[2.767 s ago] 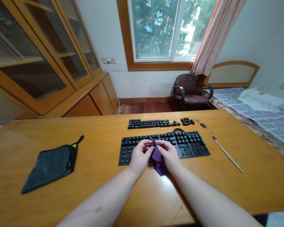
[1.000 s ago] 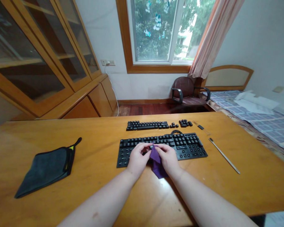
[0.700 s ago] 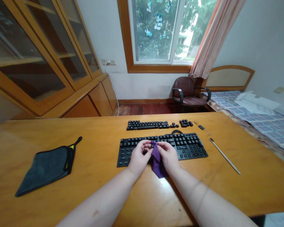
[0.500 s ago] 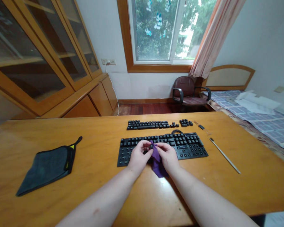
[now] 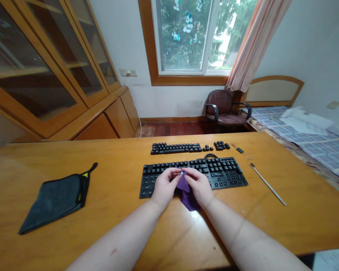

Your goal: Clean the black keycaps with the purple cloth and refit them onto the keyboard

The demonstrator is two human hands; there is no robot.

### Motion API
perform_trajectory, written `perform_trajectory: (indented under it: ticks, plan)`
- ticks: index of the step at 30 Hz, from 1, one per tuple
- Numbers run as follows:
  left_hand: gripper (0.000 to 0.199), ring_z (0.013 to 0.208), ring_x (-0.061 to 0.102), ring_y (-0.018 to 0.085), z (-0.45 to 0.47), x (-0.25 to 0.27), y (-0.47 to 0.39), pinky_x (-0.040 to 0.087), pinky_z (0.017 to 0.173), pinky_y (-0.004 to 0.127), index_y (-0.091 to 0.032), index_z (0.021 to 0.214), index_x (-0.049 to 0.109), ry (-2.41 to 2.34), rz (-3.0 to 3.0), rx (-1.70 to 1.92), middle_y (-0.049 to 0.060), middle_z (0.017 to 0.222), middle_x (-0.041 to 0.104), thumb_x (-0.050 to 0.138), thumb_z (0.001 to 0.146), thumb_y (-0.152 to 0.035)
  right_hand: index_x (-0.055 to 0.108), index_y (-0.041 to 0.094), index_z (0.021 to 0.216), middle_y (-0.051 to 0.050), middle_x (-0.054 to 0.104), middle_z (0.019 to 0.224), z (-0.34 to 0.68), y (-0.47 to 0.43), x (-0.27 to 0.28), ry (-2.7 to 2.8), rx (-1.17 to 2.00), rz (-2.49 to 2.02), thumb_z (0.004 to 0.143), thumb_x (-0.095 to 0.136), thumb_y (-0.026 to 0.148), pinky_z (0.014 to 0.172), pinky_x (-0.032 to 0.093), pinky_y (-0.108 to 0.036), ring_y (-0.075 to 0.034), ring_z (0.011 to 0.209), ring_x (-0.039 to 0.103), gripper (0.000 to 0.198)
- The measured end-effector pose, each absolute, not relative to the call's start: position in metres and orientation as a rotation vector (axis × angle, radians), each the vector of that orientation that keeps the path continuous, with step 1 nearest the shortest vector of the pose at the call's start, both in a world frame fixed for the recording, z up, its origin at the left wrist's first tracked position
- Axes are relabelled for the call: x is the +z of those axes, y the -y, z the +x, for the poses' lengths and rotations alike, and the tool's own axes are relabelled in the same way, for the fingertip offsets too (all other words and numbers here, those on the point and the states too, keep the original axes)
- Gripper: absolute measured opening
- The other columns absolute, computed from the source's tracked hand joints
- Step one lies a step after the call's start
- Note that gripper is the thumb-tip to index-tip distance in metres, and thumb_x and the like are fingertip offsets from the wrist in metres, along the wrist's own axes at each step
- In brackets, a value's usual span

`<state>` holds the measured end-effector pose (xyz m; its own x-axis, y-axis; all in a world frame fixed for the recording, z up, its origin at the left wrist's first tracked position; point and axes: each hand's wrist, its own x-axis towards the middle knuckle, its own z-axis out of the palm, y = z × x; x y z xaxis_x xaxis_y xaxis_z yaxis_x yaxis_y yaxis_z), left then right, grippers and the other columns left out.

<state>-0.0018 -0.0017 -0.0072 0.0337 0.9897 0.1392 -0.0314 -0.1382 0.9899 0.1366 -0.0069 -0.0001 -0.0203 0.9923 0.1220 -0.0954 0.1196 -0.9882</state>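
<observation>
My left hand (image 5: 166, 185) and my right hand (image 5: 198, 185) meet over the front of a black keyboard (image 5: 228, 182), fingertips pinched together. Between them hangs a purple cloth (image 5: 190, 199), its lower end drooping past the keyboard's near edge. The right fingers grip the cloth. A small keycap (image 5: 182, 173), partly covered by fingers and cloth, sits in the left fingertips. On the keyboard, the upper rows carry caps, while lower rows show bare switches. Behind it, loose black keycaps (image 5: 175, 148) lie in rows.
A folded grey cloth pouch (image 5: 56, 197) lies at the left. To the right are a thin brush (image 5: 268, 184) and a wire keycap puller (image 5: 240, 150). Beyond the wooden table (image 5: 115, 241) stand a chair (image 5: 220, 105), a bed (image 5: 305, 124) and a cabinet (image 5: 101, 126).
The fingers have shifted slightly around the keycap. A pale spot now shows between the fingertips where a dark face showed before, and the cloth's upper fold has spread to the left.
</observation>
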Motion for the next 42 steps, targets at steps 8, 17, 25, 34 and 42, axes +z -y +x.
perform_trajectory:
  ticks: [8,17,25,34,42]
  plan:
    - [0.019,0.078,0.065,0.016,0.001,-0.003,0.003,0.053,0.074,0.030,-0.015,0.090,0.063,-1.108,1.263,1.263,0.005,0.083,0.069,0.062,0.071,-0.020,0.071,0.020,0.072,-0.004,0.068,0.080,0.139,0.004,-0.003,1.149,1.140,-1.086,0.071,0.064,0.026,0.079,0.047,-0.034,-0.019,0.080,0.062,0.009]
    - [0.011,0.077,0.065,0.017,0.001,0.004,0.007,0.053,0.072,0.029,-0.016,0.080,0.064,-1.136,1.300,1.291,0.004,0.081,0.068,0.062,0.072,-0.022,0.073,0.023,0.081,-0.005,0.071,0.091,0.138,0.007,0.002,1.185,1.173,-1.081,0.068,0.066,0.025,0.085,0.046,-0.036,-0.021,0.088,0.063,0.015]
    - [0.014,0.085,0.064,0.018,0.001,-0.002,0.004,0.050,0.082,0.033,-0.016,0.085,0.064,-1.148,1.363,1.338,0.005,0.086,0.067,0.063,0.072,-0.021,0.072,0.020,0.079,-0.006,0.071,0.085,0.134,0.005,-0.003,1.091,1.139,-1.139,0.069,0.066,0.030,0.081,0.048,-0.036,-0.021,0.084,0.064,0.016]
    - [0.014,0.085,0.063,0.018,-0.004,-0.001,0.007,0.050,0.082,0.032,-0.020,0.086,0.066,-1.281,1.644,1.310,0.004,0.088,0.066,0.064,0.073,-0.022,0.069,0.018,0.083,-0.004,0.070,0.076,0.133,0.006,-0.001,1.022,1.267,-1.124,0.059,0.074,0.031,0.068,0.050,-0.032,-0.018,0.068,0.063,0.027]
    - [0.017,0.087,0.063,0.018,-0.006,0.002,0.008,0.051,0.082,0.032,-0.022,0.091,0.069,-1.235,1.735,1.211,0.004,0.092,0.068,0.062,0.076,-0.024,0.066,0.017,0.069,-0.002,0.067,0.065,0.136,0.005,-0.002,1.009,1.236,-1.198,0.062,0.072,0.033,0.061,0.047,-0.029,-0.016,0.060,0.059,0.019]
